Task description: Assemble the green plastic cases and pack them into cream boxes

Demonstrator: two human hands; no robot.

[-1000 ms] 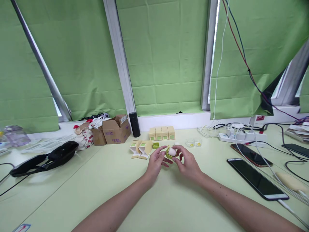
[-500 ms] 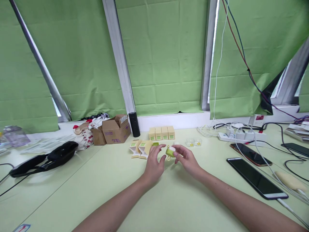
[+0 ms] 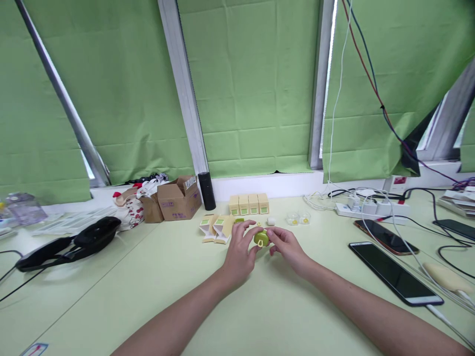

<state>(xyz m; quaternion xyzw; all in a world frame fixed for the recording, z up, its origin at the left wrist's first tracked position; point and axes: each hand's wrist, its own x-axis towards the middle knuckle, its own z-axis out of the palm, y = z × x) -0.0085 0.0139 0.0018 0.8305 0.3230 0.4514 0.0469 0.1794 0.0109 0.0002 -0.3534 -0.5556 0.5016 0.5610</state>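
Observation:
A small rounded green case [image 3: 261, 238] with a pale yellow loop is held up between my two hands, just above the table. My right hand [image 3: 287, 247] pinches its right side between thumb and fingers. At its left side my left hand [image 3: 240, 252] curls round it, fingertips at the upper edge and thumb at the lower. Beyond the hands lies a small white block-like piece [image 3: 271, 221]. Another small green piece [image 3: 239, 220] is partly hidden behind my left hand. Two opened cream boxes [image 3: 215, 229] lie to the left of that hand.
Several closed cream boxes [image 3: 248, 203] stand in a row by the wall. Clear plastic cups [image 3: 298, 218] holding small yellow pieces sit right of them. A cardboard box [image 3: 179, 200] and black cylinder [image 3: 206, 191] are at back left; phones [image 3: 395, 273], cables and a power strip [image 3: 371, 212] on the right.
The green case has turned, so its white part no longer shows and its green face with the loop faces me. My left fingers have closed in onto it.

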